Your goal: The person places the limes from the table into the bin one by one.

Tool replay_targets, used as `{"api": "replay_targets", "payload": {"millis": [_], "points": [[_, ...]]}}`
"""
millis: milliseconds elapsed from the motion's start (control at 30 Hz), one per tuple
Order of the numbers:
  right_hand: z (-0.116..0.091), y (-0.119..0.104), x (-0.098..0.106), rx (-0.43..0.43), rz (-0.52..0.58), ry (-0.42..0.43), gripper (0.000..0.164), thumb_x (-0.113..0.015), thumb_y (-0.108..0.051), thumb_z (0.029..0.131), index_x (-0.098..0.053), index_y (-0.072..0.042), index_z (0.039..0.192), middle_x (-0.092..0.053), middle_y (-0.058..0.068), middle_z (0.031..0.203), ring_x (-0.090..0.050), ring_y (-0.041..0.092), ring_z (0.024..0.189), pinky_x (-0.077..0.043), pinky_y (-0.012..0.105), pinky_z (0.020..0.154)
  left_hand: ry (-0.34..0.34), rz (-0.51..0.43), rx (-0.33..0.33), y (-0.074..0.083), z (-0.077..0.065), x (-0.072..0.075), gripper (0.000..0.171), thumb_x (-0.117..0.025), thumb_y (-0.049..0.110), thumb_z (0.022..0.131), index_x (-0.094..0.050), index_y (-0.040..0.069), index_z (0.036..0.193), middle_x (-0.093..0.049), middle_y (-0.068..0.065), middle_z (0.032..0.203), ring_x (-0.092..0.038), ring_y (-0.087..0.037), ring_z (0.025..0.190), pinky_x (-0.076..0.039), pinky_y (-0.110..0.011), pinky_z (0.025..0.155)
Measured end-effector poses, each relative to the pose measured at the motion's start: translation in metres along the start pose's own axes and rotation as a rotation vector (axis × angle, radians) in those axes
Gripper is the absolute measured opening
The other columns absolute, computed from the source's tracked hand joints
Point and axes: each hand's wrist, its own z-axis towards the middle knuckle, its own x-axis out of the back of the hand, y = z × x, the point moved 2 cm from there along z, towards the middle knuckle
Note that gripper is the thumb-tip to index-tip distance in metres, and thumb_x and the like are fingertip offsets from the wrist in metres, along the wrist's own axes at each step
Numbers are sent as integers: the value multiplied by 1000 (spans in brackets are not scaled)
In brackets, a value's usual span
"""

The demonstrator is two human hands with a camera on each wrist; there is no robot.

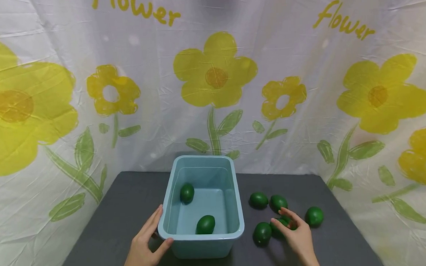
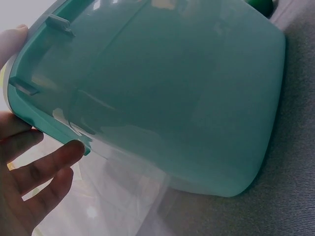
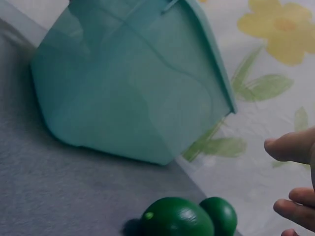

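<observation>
A light blue plastic bin [image 1: 203,246] stands upright on the table, with one lime [image 1: 187,193] at its inner left wall and another lime [image 1: 205,224] near its front. My left hand [image 1: 144,245] holds the bin's front left corner, thumb at the front rim and fingers along the left side. To the right of the bin, my right hand [image 1: 297,234] hovers over a cluster of dark green limes [image 1: 262,234], thumb and fingers apart around one partly hidden lime [image 1: 277,230]. In the right wrist view the thumb [image 3: 290,147] stands well away from the fingers.
Two limes lie behind the right hand, a left one [image 1: 259,201] and a right one [image 1: 278,203]. A single lime [image 1: 314,216] sits farther right. The dark grey table [image 1: 130,200] is bordered by a white curtain [image 1: 155,123] printed with yellow flowers.
</observation>
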Motion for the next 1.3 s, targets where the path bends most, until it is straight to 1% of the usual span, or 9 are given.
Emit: {"api": "replay_targets", "payload": {"millis": [133,267,367,467,633,900,1033,1167,1300], "points": [[-5,6,-7,17,-36,-9,66,-85,-41,91,-65,-10,146,-70,9,140,-55,18,94,-44,27,77,3,-2,-7,0,1,1,86,-88,18,87,-47,18,162,-51,-9,162,-50,11,127,-56,-29,70],[-7,12,-13,58,-102,-11,68,-87,-42,88,-66,-11,145,-70,9,139,-57,19,89,-46,33,72,0,4,-10,-1,3,1,87,-88,19,87,-47,18,162,-51,-10,162,-48,12,128,-56,-27,71],[-10,16,-19,142,-179,7,70,-90,-43,85,-68,-9,143,-71,11,136,-62,27,99,-53,47,80,-4,8,-7,-1,4,1,86,-88,19,87,-47,18,162,-51,-11,161,-47,13,130,-56,-27,71],[-13,19,-25,253,-252,28,73,-93,-40,81,-69,-4,140,-72,14,134,-61,32,107,-52,58,89,-6,9,-7,-1,5,1,86,-88,19,87,-47,18,162,-51,-10,162,-47,13,130,-57,-29,71],[-16,20,-33,342,-348,10,80,-99,-39,73,-70,-1,136,-73,15,132,-58,31,106,-52,56,93,-12,8,-4,0,7,0,85,-88,20,88,-47,18,162,-51,-10,162,-48,12,129,-57,-31,70],[-18,24,-39,316,-461,-80,88,-103,-35,64,-69,-3,138,-69,15,138,-57,32,111,-55,56,93,-18,18,-6,0,8,-1,85,-88,20,87,-48,16,162,-52,-11,161,-49,11,128,-57,-31,70],[-21,26,-41,329,-481,-82,88,-104,-24,63,-67,-4,141,-68,14,140,-55,31,112,-56,56,90,-24,23,-3,-1,7,0,85,-88,21,87,-47,16,162,-52,-12,161,-52,9,126,-57,-30,70],[-22,29,-47,450,-532,-29,88,-103,-12,61,-67,-3,141,-68,13,140,-57,32,110,-55,56,89,-11,22,3,-1,4,-1,85,-88,20,87,-48,15,161,-52,-11,160,-53,7,121,-55,-29,67],[-19,33,-54,589,-590,49,85,-101,-4,58,-69,-3,138,-70,12,136,-59,32,106,-53,55,82,-1,15,-3,0,2,-2,85,-89,18,86,-49,12,161,-53,-12,159,-55,6,116,-54,-27,66]]}}
